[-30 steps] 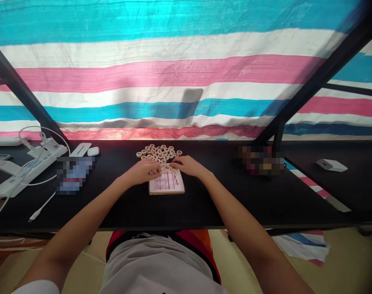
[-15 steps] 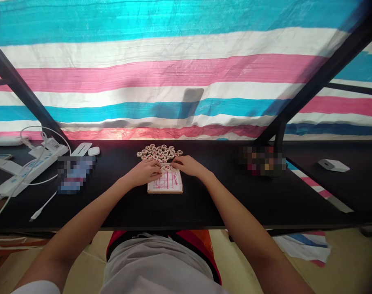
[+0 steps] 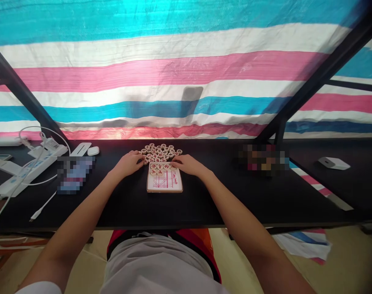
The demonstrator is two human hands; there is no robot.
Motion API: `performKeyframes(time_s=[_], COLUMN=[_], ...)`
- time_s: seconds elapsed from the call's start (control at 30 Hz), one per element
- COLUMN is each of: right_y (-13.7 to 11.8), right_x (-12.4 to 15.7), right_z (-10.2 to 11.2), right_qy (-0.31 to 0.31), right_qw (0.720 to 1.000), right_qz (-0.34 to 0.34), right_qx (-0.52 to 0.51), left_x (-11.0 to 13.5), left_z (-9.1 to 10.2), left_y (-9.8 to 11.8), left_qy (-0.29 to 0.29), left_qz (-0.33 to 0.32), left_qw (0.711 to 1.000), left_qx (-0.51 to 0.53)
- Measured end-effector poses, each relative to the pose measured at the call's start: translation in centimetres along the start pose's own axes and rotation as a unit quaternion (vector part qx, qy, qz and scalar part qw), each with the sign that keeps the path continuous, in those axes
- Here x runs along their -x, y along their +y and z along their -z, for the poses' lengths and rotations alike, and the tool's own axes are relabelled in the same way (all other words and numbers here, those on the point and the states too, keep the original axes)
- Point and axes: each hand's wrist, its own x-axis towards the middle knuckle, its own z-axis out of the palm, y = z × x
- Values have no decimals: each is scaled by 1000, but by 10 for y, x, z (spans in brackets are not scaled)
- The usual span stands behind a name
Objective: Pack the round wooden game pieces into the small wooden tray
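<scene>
Round xiangqi pieces (image 3: pixel 159 150) with red and dark characters lie in a pile at the middle of the desk. In front of them is a shallow square box (image 3: pixel 167 184) with a red-lined board print inside. Several pieces stand in it along its far side, with two more, xiangqi pieces (image 3: pixel 156 172), in a second row at the left. My left hand (image 3: pixel 129 164) is at the pile's left edge, fingers curved and apart beside the outer pieces. My right hand (image 3: pixel 187 165) has its fingertips on a piece at the box's far right corner, partly hiding it.
To the left are a white power strip (image 3: pixel 32 171) with cables, a blurred phone-like object (image 3: pixel 76 175) and a white earbud case (image 3: pixel 93 151). A blurred colourful object (image 3: pixel 262 160) and a white charger (image 3: pixel 333 163) are at the right. Striped sheeting (image 3: pixel 173 69) hangs behind the desk.
My left hand has moved from the box leftward and away to the pile's edge, uncovering the pieces at the box's left. My right hand has stayed at the box's far right corner.
</scene>
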Motion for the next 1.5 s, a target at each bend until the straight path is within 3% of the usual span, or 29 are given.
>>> performKeyframes(time_s=[0.27,0.77,0.97,1.03,1.1,1.17,1.23,1.33,1.5], right_y=[2,1,3,2,1,-1,-2,-2,-1], right_x=[-1,-1,-1,-1,-1,0,0,0,-1], right_z=[-2,-1,-2,-2,-1,-1,-1,-1,-1], right_qy=[2,1,6,6,3,3,4,9,6], right_qw=[1000,1000,1000,1000,1000,1000,1000,1000,1000], right_qz=[0,2,7,7,1,-3,-1,5,3], right_qx=[0,1,6,8,9,10,10,7,11], left_x=[1,1,3,4,5,6,6,5,4], left_z=[5,6,13,16,17,15,10,1,-3], left_y=[8,25,25,31,42,55,67,78,74], left_qy=[-53,-47,23,59,75,61,34,-5,-28], left_qz=[33,63,91,61,-28,-131,-186,-208,-205], left_qw=[998,997,996,996,993,981,971,967,969], left_qx=[-26,-17,-3,28,82,129,145,147,135])
